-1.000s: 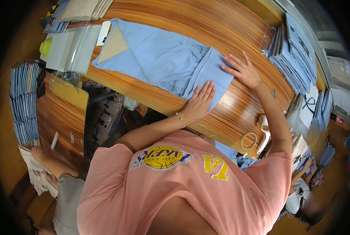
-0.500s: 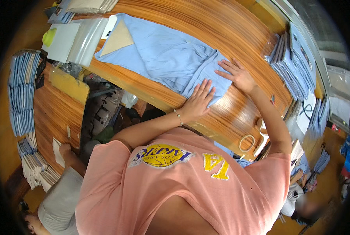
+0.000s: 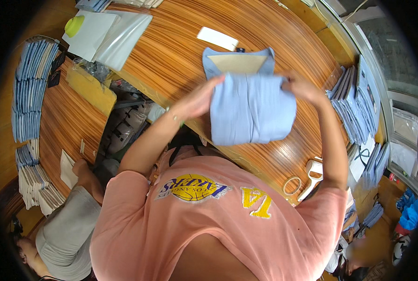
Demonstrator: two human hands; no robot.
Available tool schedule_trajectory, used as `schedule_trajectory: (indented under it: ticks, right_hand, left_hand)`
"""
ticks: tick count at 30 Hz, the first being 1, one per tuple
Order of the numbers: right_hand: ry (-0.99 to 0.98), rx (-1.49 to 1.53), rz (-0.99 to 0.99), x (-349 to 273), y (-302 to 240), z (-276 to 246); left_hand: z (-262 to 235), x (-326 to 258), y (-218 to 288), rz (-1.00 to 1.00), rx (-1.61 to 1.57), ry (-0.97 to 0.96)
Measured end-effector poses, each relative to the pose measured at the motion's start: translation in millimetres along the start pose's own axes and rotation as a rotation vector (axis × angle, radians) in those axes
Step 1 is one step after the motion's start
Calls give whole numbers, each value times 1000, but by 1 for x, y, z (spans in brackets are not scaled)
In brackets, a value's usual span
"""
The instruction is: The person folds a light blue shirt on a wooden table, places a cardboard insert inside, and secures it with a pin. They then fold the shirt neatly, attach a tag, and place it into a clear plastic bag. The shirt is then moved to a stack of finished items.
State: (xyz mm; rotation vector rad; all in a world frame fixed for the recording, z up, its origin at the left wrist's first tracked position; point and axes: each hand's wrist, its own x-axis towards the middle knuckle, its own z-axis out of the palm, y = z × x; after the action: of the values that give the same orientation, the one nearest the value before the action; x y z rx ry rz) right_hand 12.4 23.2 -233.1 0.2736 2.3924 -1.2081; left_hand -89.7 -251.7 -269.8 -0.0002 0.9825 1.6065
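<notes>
A light blue garment (image 3: 251,112), folded into a wide rectangle, lies in front of me with its lower part doubled up toward the far end. A beige panel (image 3: 239,63) shows at its far end, framed by blue cloth, beside a small dark tag (image 3: 240,50). At the left edge of the fold, my left hand (image 3: 200,99) grips the cloth, its fingertips partly behind it. My right hand (image 3: 303,88) is closed on the upper right edge, slightly blurred. Just beyond the garment a white card strip (image 3: 218,38) lies on the table.
Clear plastic sleeves (image 3: 127,40) and a yellow-green round item (image 3: 74,26) lie at the far left. Folded blue garments are stacked at the left (image 3: 33,91) and right (image 3: 358,103). A tape roll (image 3: 292,185) and white-handled tool (image 3: 312,178) sit near my right arm. Another person (image 3: 71,229) sits at lower left.
The garment has turned from lying lengthwise to facing me, and its lower part is now folded up over itself. My hands went from pressing flat on it to gripping its two sides.
</notes>
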Motion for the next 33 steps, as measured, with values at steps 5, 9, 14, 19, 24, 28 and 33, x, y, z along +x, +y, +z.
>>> schedule_trajectory:
  ticks: [5,9,14,19,24,28,33]
  right_hand:
    - [477,261,140,49,62,23]
    - [473,432,200,47,72,38]
    - [502,613,266,53,55,38]
    - [647,802,105,71,68,46]
    - [697,972,77,78,64,46]
    - [743,1041,156,84,60,46]
    - [717,1071,187,84,60,41]
  left_hand:
    - [-70,60,19,424,921,280]
    - [-70,61,13,596,1025,294]
    - [-76,76,14,784,1233,414]
    - [-68,87,29,510,1034,467]
    - [-85,98,25,612,1140,433]
    - [-89,103,30,486,1129,472]
    - [-92,109,32,324,745,428]
